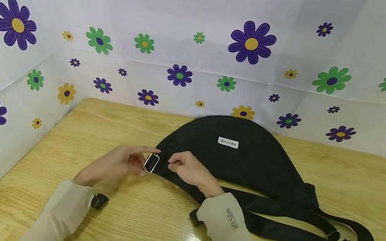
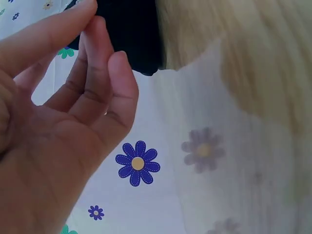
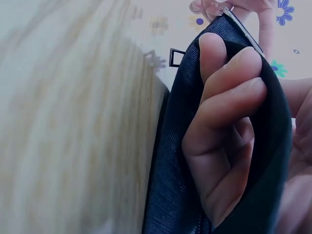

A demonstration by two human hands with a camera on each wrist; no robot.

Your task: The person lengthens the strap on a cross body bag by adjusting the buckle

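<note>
A black half-moon bag [image 1: 248, 160] with a white label [image 1: 228, 142] lies on the table. At its left corner sits a rectangular metal buckle [image 1: 147, 161]. My left hand [image 1: 117, 165] pinches this corner at the buckle, its index finger stretched along the top. Just right of it, my right hand [image 1: 192, 170] grips the bag's lower edge. In the right wrist view the fingers [image 3: 219, 114] curl around the black fabric, thumb side hidden behind it. A small metal zipper pull [image 3: 176, 57] hangs beside them. Black fabric [image 2: 131, 34] meets the left fingertips in the left wrist view.
The bag's black strap [image 1: 285, 231] loops across the wooden table [image 1: 136, 222] to the right, with a metal slider [image 1: 344, 240] near its end. Black wrist mounts [image 1: 100, 202] show at both sleeves. A flower-print cloth [image 1: 210, 20] stands behind and at the sides.
</note>
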